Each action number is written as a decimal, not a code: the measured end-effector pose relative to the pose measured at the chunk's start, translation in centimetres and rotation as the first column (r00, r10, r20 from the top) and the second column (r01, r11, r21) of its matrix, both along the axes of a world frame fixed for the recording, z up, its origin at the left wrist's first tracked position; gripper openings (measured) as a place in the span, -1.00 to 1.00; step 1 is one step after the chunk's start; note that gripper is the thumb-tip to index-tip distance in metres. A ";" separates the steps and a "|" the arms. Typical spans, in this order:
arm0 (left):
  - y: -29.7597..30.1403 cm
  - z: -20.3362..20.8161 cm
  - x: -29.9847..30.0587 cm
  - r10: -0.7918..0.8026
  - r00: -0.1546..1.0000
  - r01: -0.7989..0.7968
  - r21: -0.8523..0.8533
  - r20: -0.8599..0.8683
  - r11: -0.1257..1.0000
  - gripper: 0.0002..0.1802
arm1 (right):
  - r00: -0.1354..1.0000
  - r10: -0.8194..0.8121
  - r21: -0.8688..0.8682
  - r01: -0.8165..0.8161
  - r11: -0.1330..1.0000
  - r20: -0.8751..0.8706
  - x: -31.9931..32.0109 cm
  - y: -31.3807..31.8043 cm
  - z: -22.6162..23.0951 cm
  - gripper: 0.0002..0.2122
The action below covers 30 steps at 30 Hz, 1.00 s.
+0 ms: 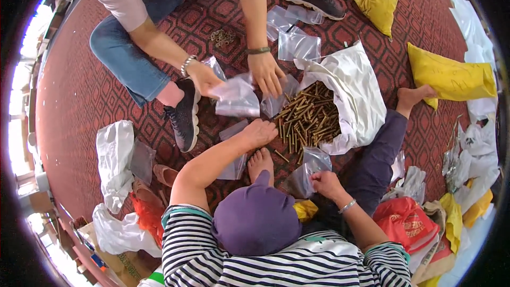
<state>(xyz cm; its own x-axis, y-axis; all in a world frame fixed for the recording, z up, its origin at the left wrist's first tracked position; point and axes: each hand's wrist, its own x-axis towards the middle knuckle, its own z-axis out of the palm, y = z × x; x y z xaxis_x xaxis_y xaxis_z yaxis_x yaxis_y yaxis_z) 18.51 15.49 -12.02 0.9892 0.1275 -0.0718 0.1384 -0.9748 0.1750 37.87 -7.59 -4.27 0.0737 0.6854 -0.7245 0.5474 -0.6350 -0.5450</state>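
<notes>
Brass-coloured, slim metal pieces like long screws (pixel 311 117) spill from the mouth of a white woven sack (pixel 366 95). At the pile's near-left edge is my left hand (pixel 259 133), its fingers bunched together; what they hold, if anything, is hidden. My right hand (pixel 326 184) pinches the rim of a clear plastic bag (pixel 305 174) below the pile. My bent knee (pixel 257 215) in purple trousers lies between my arms, with my bare foot (pixel 260 166) beyond it. Opposite, a co-worker's hand (pixel 206 79) handles a blurred clear bag (pixel 237 95); their other hand (pixel 267 74) reaches down beside the pile.
Flat clear bags (pixel 299 45) lie beyond the pile, near a small heap of metal rings (pixel 222 38). Yellow sacks (pixel 451 77) stand at the right. A red bag (pixel 406 222) sits by my right elbow; white sacks (pixel 115 154) lie at the left on the patterned carpet (pixel 79 111).
</notes>
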 end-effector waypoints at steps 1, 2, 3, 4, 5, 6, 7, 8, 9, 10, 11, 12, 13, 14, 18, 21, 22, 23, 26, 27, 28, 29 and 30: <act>0.0 -0.1 -0.1 -0.022 0.999 0.022 -0.019 -0.030 1.000 -0.86 | 0.999 -0.035 -0.023 0.035 0.999 -0.010 -0.1 0.0 0.0 -0.86; 0.0 -0.2 -0.1 -0.045 0.997 0.043 -0.038 -0.059 0.998 -0.85 | 0.997 -0.070 -0.047 0.069 0.996 -0.019 -0.1 0.0 -0.1 -0.86; 0.0 -0.2 -0.1 -0.045 0.997 0.043 -0.039 -0.059 0.998 -0.85 | 0.997 -0.071 -0.048 0.070 0.996 -0.020 -0.3 0.0 -0.2 -0.86; 0.0 -0.3 -0.1 -0.031 0.998 0.028 -0.045 -0.051 0.999 -0.84 | 0.996 -0.087 -0.021 0.086 0.996 -0.031 -0.5 -0.1 -0.4 -0.86; 0.0 -0.4 -0.1 -0.016 0.999 0.014 -0.051 -0.042 0.999 -0.83 | 0.994 -0.103 0.005 0.104 0.995 -0.043 -0.7 -0.2 -0.7 -0.86; 0.0 -0.6 -0.1 -0.002 0.999 0.000 -0.057 -0.033 0.998 -0.83 | 0.991 -0.119 0.031 0.121 0.992 -0.055 -0.9 -0.3 -0.9 -0.85; -0.1 -0.7 0.0 0.012 1.000 -0.014 -0.064 -0.023 0.998 -0.82 | 0.989 -0.135 0.057 0.139 0.989 -0.067 -1.0 -0.4 -0.9 -0.85; -0.1 -0.9 0.0 0.028 0.999 -0.029 -0.070 -0.016 0.997 -0.81 | 0.988 -0.136 0.056 0.140 0.989 -0.068 -1.1 -0.3 -0.9 -0.85; -0.1 -1.0 0.1 0.043 0.999 -0.043 -0.077 -0.009 0.996 -0.80 | 0.989 -0.123 0.063 0.128 0.990 -0.076 -1.0 -0.2 -0.8 -0.85; -0.2 -1.1 0.1 0.058 0.998 -0.058 -0.084 -0.002 0.995 -0.79 | 0.990 -0.111 0.070 0.117 0.991 -0.085 -0.9 -0.1 -0.7 -0.84; -0.2 -1.2 0.2 0.074 0.997 -0.073 -0.090 0.005 0.993 -0.78 | 0.991 -0.099 0.077 0.106 0.991 -0.093 -0.8 0.1 -0.6 -0.83; -0.2 -1.3 0.2 0.090 0.996 -0.089 -0.097 0.011 0.991 -0.77 | 0.991 -0.085 0.085 0.094 0.992 -0.102 -0.8 0.2 -0.6 -0.82; -0.1 -1.4 0.6 0.105 0.994 -0.103 -0.103 0.019 0.989 -0.76 | 0.991 -0.086 0.085 0.095 0.992 -0.102 -0.9 0.2 -0.6 -0.82; -0.1 -1.4 1.0 0.121 0.992 -0.117 -0.109 0.027 0.987 -0.76 | 0.994 -0.040 0.085 0.048 0.995 -0.099 -1.0 0.2 -0.7 -0.81; -0.2 -1.2 1.4 0.168 0.984 -0.160 -0.128 0.054 0.979 -0.73 | 0.991 0.102 0.087 -0.095 0.992 -0.086 -1.4 0.0 -0.8 -0.78; -0.2 -0.1 2.0 0.176 0.978 -0.178 -0.009 -0.110 0.984 -0.74 | 0.986 0.159 0.161 -0.148 0.976 -0.058 -2.1 -1.1 -1.7 -0.78; -0.2 0.1 2.0 0.183 0.969 -0.180 0.031 -0.164 0.983 -0.74 | 0.983 0.177 0.185 -0.165 0.969 -0.049 -2.2 -1.3 -1.8 -0.78; 0.0 0.1 1.8 0.183 0.969 -0.180 0.032 -0.164 0.983 -0.74 | 0.983 0.177 0.186 -0.165 0.969 -0.048 -2.0 -1.2 -1.7 -0.78; 0.9 0.2 -0.6 0.139 0.987 -0.145 0.071 0.075 0.987 -0.76 | 0.984 0.175 0.126 -0.171 0.977 -0.021 -1.5 -1.3 -1.0 -0.78; 0.9 0.1 -0.9 0.120 0.981 -0.134 0.085 0.153 0.987 -0.76 | 0.985 0.174 0.105 -0.172 0.979 -0.013 -1.4 -1.3 -0.8 -0.77; 0.9 0.2 -0.8 0.118 0.981 -0.132 0.084 0.151 0.988 -0.76 | 0.985 0.172 0.105 -0.170 0.980 -0.014 -1.4 -1.2 -0.8 -0.77; 0.8 0.2 -0.8 0.119 0.983 -0.130 0.065 0.141 0.989 -0.77 | 0.983 0.182 0.119 -0.178 0.977 -0.018 -1.3 -1.0 -0.8 -0.77; 0.6 0.3 -0.7 0.121 0.984 -0.128 0.046 0.132 0.991 -0.78 | 0.981 0.191 0.133 -0.187 0.973 -0.022 -1.2 -0.8 -0.9 -0.77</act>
<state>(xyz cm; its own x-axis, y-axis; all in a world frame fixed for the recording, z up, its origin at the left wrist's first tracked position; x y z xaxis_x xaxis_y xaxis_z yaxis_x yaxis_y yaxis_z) 17.81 16.13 -11.75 0.9660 0.2502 0.0649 0.2387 -0.9599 0.1471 36.64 -8.41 -5.13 -0.0896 0.7730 -0.6281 0.6302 -0.4443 -0.6367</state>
